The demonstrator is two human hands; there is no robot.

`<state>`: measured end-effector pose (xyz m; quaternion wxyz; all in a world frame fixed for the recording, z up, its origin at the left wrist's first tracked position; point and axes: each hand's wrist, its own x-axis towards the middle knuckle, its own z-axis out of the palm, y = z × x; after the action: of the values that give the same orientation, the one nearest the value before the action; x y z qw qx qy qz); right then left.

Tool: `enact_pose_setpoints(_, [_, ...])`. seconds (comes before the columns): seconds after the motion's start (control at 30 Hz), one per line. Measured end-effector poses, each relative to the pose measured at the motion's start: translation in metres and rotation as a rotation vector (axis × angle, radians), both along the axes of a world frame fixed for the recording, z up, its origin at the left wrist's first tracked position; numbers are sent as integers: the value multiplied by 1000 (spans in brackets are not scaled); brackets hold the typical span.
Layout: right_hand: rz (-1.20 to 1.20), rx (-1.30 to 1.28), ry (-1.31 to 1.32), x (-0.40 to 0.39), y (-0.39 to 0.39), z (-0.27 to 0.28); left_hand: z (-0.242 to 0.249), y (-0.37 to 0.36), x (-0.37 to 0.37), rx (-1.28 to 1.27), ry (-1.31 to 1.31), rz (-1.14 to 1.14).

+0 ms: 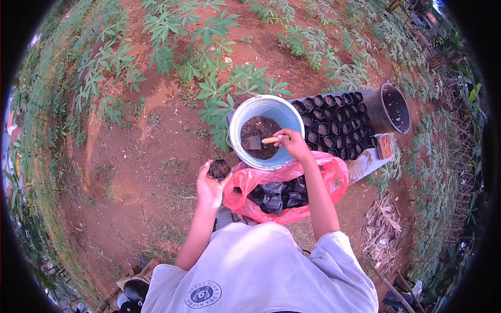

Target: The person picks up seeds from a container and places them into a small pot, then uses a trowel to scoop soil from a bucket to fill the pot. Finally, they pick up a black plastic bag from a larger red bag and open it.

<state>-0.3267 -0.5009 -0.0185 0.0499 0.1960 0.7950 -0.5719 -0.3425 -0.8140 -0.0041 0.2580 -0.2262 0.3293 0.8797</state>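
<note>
At the left, a small black nursery bag, already holding dark soil, is cupped in the left hand, whose fingers are curled up around its base and side. The bag is judged to be thin, soft plastic, light when part full and inclined to buckle or fold at the mouth; it is best supported from beneath and around the lower wall, as is done here, not pinched at the rim. Just to the right, a blue bucket with soil in its bottom stands on the red earth, and a small trowel is held inside it. The trowel's pale wooden handle is gripped by the right hand, the fingers closed around it, the blade resting on the soil. The trowel is taken to be stiff and light, safely held by the handle alone. Below the bucket, a pink plastic bag lies open with a heap of empty black bags inside. Further right, rows of filled nursery bags are packed on a low surface, beside a dark empty pot.
</note>
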Motion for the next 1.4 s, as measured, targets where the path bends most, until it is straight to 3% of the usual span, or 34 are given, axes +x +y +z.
enact_pose_setpoints(0.77, [-5, -323, 137, 18, 26, 12, 13, 4, 20, -28, 10, 78])
enact_pose_setpoints(1.17, [123, -447, 264, 74, 43, 96, 45, 67, 59, -60, 60, 25])
enact_pose_setpoints(1.4, [209, -251, 273, 99, 56, 122, 50, 104, 81, -55, 95, -44])
